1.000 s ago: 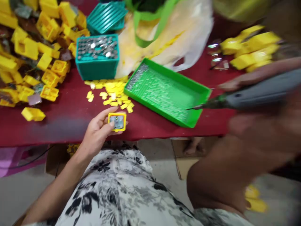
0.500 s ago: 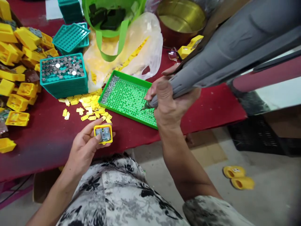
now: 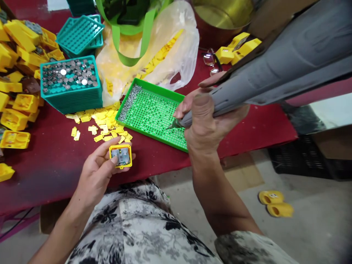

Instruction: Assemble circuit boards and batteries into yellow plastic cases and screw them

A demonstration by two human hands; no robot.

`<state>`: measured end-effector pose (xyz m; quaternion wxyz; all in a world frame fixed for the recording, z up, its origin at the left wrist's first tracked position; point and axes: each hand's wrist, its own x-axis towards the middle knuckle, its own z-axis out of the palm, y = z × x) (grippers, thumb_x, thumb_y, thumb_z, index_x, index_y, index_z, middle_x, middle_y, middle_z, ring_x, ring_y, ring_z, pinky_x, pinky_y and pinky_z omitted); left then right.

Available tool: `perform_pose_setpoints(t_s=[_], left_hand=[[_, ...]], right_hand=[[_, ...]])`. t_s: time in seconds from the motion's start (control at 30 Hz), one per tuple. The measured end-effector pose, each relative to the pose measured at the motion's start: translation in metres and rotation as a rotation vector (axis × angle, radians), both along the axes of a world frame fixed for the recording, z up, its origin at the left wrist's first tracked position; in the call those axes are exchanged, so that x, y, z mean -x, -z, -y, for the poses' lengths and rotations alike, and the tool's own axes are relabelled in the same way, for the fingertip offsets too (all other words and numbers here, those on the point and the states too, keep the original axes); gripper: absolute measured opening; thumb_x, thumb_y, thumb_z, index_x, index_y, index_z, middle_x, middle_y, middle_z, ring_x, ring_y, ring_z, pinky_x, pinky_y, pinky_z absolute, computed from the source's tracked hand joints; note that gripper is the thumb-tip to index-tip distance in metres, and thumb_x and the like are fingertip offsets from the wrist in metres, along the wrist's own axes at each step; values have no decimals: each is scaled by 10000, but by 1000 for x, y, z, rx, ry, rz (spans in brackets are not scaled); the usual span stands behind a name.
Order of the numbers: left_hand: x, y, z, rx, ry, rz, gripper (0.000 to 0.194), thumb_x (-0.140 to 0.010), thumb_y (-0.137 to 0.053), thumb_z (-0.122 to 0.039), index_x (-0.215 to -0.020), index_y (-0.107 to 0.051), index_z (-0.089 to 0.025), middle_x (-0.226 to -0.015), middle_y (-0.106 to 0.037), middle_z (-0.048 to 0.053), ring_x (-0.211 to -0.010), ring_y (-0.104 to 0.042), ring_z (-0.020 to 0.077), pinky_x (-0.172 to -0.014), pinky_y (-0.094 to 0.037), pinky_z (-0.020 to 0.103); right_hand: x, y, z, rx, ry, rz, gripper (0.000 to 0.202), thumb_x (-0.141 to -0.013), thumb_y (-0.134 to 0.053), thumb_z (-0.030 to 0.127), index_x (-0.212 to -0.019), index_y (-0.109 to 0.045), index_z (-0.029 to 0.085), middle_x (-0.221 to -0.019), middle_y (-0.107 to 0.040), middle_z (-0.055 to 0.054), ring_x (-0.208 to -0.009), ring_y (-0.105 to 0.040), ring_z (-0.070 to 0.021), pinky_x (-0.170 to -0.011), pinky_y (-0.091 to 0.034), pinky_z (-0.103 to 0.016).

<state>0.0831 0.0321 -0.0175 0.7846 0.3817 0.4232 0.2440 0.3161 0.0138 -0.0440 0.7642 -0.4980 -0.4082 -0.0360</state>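
Observation:
My left hand (image 3: 100, 167) holds a small open yellow case (image 3: 121, 156) with a grey circuit board inside, the thumb resting on the board. My right hand (image 3: 206, 117) is wrapped round a large grey power screwdriver (image 3: 247, 80). Its thin tip points down over the green perforated tray (image 3: 154, 113), which has small screws piled at its left end and more in its holes. Whether the tip touches a screw is too small to tell. Small yellow tabs (image 3: 104, 121) are scattered left of the tray.
Stacked teal trays (image 3: 73, 101) carry round metal cells. Yellow cases (image 3: 22, 106) are heaped at the left. Behind the green tray lie a plastic bag (image 3: 170, 47), a green bag (image 3: 148, 33), glasses (image 3: 209, 59) and a brass-coloured pot (image 3: 222, 14). Yellow slippers (image 3: 276, 203) are on the floor.
The view has shifted slightly. My right hand and the screwdriver have moved a little to the right, with the tip still over the tray. My left hand keeps its hold on the case.

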Motion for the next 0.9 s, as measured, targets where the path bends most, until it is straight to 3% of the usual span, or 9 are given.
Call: perform_pose_setpoints(t_s=[0.3, 0.43, 0.73, 0.9], left_hand=[[0, -1, -2, 27, 1, 23, 425, -787, -824, -262, -1191, -708, -198, -1123, -779, 87, -901, -778, 216, -660, -643, 229], [0, 0, -1, 46, 14, 52, 420, -800, -813, -258, -1199, -696, -195, -1142, -775, 85, -934, -777, 229, -671, -653, 247], [4, 2, 10, 91, 30, 38, 474, -807, -807, -286, -1250, -669, -189, -1103, -781, 84, -944, -776, 217, -714, -633, 220], [10, 5, 17, 60, 40, 17, 485, -806, -802, -313, -1255, -667, -190, -1088, -780, 85, -915, -773, 203, -701, -629, 227]], right_hand=[[-1, 4, -1, 12, 24, 14, 339, -855, -732, 548, -997, -569, 287, -593, -500, 68, -404, -432, -114, -402, -398, -284], [1, 3, 0, -49, -13, 44, 296, -878, -735, 482, -1020, -566, 285, -603, -483, 72, -410, -444, -100, -391, -384, -265], [11, -21, 8, -143, -11, 53, 277, -890, -725, 482, -1011, -590, 274, -603, -478, 91, -421, -483, -55, -378, -383, -182], [3, -7, 9, -17, 70, 30, 356, -902, -698, 529, -1039, -516, 255, -665, -470, 62, -498, -542, -96, -419, -442, -220]])
